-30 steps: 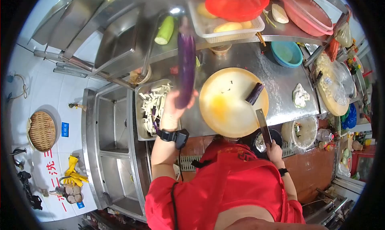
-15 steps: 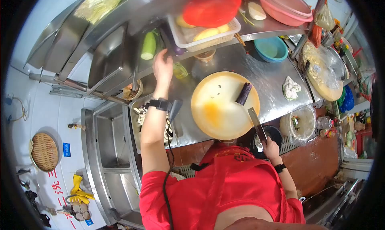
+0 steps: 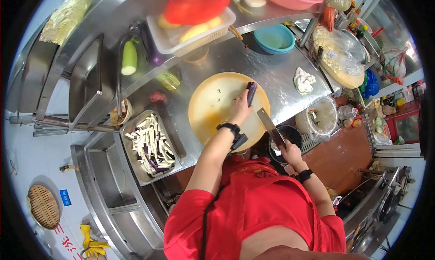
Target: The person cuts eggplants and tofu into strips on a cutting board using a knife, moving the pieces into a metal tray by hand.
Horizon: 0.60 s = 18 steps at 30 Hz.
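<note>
On the round cutting board (image 3: 205, 99), my left hand (image 3: 240, 109) grips a dark purple eggplant piece (image 3: 251, 93) near the far right side. Its fingertips are partly hidden by the hand's own back. My right hand (image 3: 291, 152) is closed round the handle of a cleaver (image 3: 269, 126), whose blade reaches over the board's right edge, apart from the eggplant. A few tiny dark bits lie on the board. Left of it, a steel tray holds cut eggplant strips (image 3: 148, 144), white with purple skin.
A shelf above the counter carries a zucchini (image 3: 129, 58), a whole eggplant (image 3: 152, 49) and a white basket (image 3: 195, 41) under a red lid-like cover. A teal bowl (image 3: 275, 38) and a crumpled white cloth (image 3: 304, 80) sit to the right. Steel sinks (image 3: 106, 169) are at left.
My left hand has come down from beside the shelf to the eggplant piece on the board. The cleaver stays in my right hand. The whole view has shifted.
</note>
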Each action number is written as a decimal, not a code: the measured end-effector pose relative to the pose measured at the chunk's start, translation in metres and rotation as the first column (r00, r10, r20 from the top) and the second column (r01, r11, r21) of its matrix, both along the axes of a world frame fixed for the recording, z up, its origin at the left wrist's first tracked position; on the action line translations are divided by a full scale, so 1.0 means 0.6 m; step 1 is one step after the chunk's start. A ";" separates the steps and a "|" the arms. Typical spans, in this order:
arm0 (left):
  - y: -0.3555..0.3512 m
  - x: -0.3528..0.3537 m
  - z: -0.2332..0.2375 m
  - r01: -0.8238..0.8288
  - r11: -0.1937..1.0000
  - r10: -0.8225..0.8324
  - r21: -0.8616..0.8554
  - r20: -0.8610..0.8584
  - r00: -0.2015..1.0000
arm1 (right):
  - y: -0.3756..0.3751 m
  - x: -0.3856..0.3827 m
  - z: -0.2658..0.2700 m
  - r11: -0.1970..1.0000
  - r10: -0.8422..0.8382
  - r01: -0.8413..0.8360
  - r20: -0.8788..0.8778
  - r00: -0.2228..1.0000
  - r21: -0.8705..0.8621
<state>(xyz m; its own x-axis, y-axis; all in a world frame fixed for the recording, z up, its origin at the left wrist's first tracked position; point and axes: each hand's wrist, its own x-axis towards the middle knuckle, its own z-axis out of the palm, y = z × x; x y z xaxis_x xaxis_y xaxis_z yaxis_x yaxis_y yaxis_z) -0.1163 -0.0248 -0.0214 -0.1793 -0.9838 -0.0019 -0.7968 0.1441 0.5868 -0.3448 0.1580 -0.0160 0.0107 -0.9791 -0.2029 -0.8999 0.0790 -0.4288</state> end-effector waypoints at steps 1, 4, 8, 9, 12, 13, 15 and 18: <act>-0.001 0.009 -0.012 -0.014 1.000 0.013 -0.022 -0.037 0.999 | -0.002 -0.003 0.005 1.000 -0.005 0.005 0.007 1.000 0.030; 0.015 0.070 0.006 -0.047 0.988 0.067 0.150 -0.129 0.989 | 0.003 -0.019 0.007 0.999 -0.033 0.035 0.076 0.997 -0.015; 0.071 0.194 0.012 0.319 0.948 -0.306 0.018 -0.234 0.923 | -0.021 -0.003 0.043 1.000 0.021 -0.019 0.093 0.995 -0.022; 0.090 0.210 0.023 0.327 0.945 -0.326 -0.004 -0.115 0.938 | -0.030 0.007 0.044 0.998 0.060 -0.059 0.078 0.995 -0.013; 0.126 0.240 -0.010 0.063 0.992 -0.085 -0.106 -0.218 0.972 | -0.067 0.049 0.030 0.975 0.219 -0.218 0.053 0.974 -0.033; 0.135 0.245 -0.022 0.011 0.993 -0.043 -0.120 -0.274 0.961 | -0.076 0.069 0.049 0.966 0.255 -0.256 0.037 0.966 0.025; 0.154 0.242 -0.051 -0.100 0.989 0.035 -0.111 -0.484 0.874 | -0.094 0.110 0.072 0.928 0.326 -0.319 -0.006 0.945 0.190; 0.175 0.224 -0.057 -0.226 0.973 0.210 0.042 -0.564 0.799 | -0.101 0.134 0.053 0.888 0.408 -0.380 -0.067 0.910 0.258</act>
